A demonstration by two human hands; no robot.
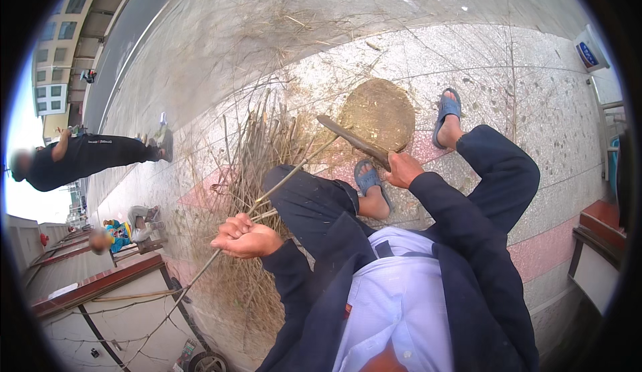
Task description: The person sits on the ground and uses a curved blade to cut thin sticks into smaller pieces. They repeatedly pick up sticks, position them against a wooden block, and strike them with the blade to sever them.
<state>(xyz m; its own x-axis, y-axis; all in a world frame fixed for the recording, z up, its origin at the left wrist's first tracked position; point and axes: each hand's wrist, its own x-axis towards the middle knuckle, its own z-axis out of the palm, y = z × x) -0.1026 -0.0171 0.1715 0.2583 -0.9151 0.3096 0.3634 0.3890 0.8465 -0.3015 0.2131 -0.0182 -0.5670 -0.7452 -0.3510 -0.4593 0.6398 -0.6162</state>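
My left hand (247, 236) is closed around a long thin branch (287, 177), whose twiggy end stretches down to the lower left. The branch's thicker end reaches up beside the blade of a dark curved tool (357, 142), perhaps a billhook or a wooden stick. My right hand (403, 169) grips the near end of that tool. Beneath the tool's far part lies a round chopping block (378, 114), strewn with wood chips. A heap of cut sticks and brushwood (263, 141) spreads over the paving next to my left knee, running down under my left forearm.
A person in dark clothes (100, 156) stands at the left. Another person in a colourful top (120, 235) sits on a stool below. A wheel (208, 362) shows at the bottom left. A white bucket (591, 51) stands at upper right; red-topped furniture (602, 221) is at right.
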